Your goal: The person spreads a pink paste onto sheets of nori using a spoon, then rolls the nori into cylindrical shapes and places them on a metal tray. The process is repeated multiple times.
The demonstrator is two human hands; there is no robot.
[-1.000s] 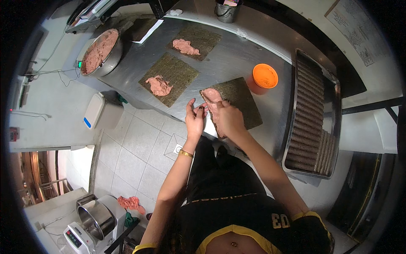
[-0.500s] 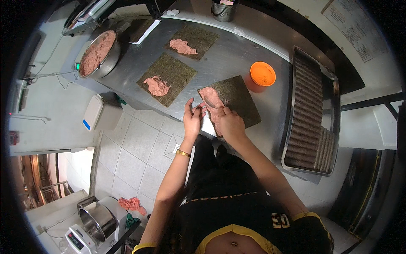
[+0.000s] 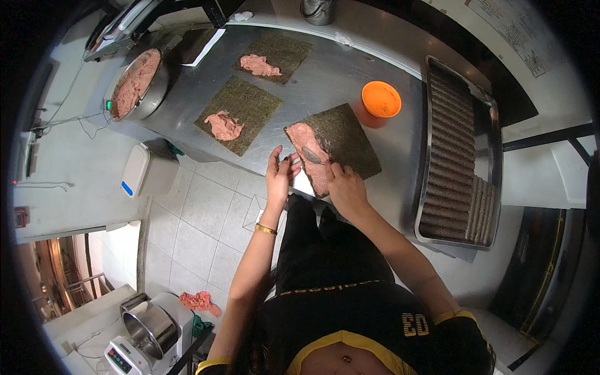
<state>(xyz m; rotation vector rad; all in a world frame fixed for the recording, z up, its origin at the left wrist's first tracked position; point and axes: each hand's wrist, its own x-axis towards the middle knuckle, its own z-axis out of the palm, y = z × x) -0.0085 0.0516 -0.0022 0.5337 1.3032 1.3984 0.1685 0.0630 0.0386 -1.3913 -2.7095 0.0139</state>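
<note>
My right hand (image 3: 345, 190) is closed around the handle of a metal spoon (image 3: 311, 155). The spoon's bowl rests on a strip of pink minced paste (image 3: 302, 135) along the left edge of a dark green seaweed sheet (image 3: 351, 142). Beside that edge is my left hand (image 3: 279, 179), fingers apart and holding nothing; whether its fingertips touch the sheet I cannot tell. Farther left lies a second seaweed sheet (image 3: 255, 103) with a lump of paste (image 3: 224, 126). Behind it a third sheet (image 3: 292, 53) carries another lump (image 3: 259, 65).
A metal bowl (image 3: 154, 99) of pink paste stands at the table's left end. An orange cup (image 3: 381, 100) sits beyond the near sheet. To the right, a metal tray (image 3: 459, 244) holds rows of dark rolls (image 3: 450, 150). A mixer (image 3: 150, 328) is at lower left.
The spoon has slid a little along the paste strip toward me, and its bowl now lies flatter. My left hand stays by the sheet's edge. The whole view has shifted slightly.
</note>
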